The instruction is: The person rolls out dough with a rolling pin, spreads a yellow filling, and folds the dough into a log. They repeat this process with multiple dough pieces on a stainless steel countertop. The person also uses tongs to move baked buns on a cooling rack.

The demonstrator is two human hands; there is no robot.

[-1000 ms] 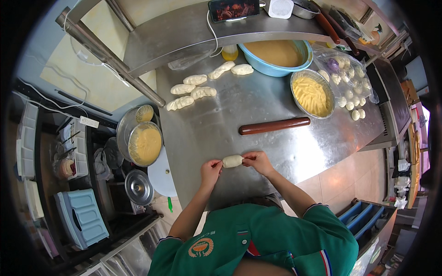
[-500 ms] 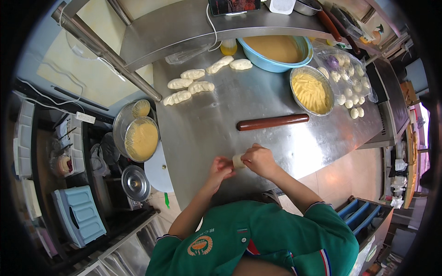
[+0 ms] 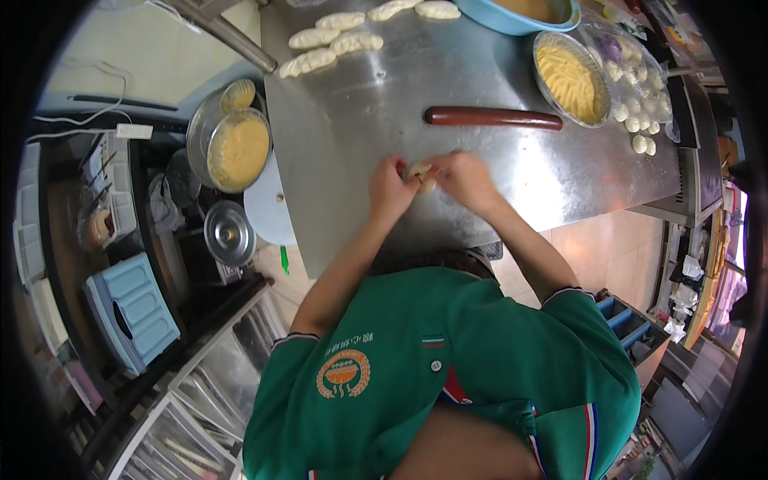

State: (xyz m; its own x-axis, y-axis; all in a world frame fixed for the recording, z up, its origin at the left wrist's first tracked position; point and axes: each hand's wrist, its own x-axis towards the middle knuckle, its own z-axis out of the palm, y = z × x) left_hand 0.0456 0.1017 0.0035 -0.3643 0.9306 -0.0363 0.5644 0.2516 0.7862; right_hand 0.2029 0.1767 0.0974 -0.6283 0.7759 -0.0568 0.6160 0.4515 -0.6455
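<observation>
A small piece of pale dough (image 3: 422, 171) is pinched between both my hands just above the near part of the steel table. My left hand (image 3: 392, 190) grips its left side with fingers closed. On the other side my right hand (image 3: 466, 179) has its fingers closed on the dough's edge. Fingers cover much of the piece, so its exact shape is hidden. A dark red-brown rolling pin (image 3: 494, 118) lies crosswise beyond my hands. To its right stands a clear bowl of yellow filling (image 3: 570, 80). Several shaped dough pieces (image 3: 308, 62) rest at the far left.
Small white dough balls (image 3: 640, 144) and a plastic bag sit at the far right. A blue basin (image 3: 520, 20) stands at the back. Left of the table are bowls of yellow mixture (image 3: 238, 150), a metal lid (image 3: 230, 232) and a blue case (image 3: 134, 314).
The view has tilted down, so the table appears higher. The dough, a flat pale piece before, now looks folded between my fingers, and both hands have closed in around it.
</observation>
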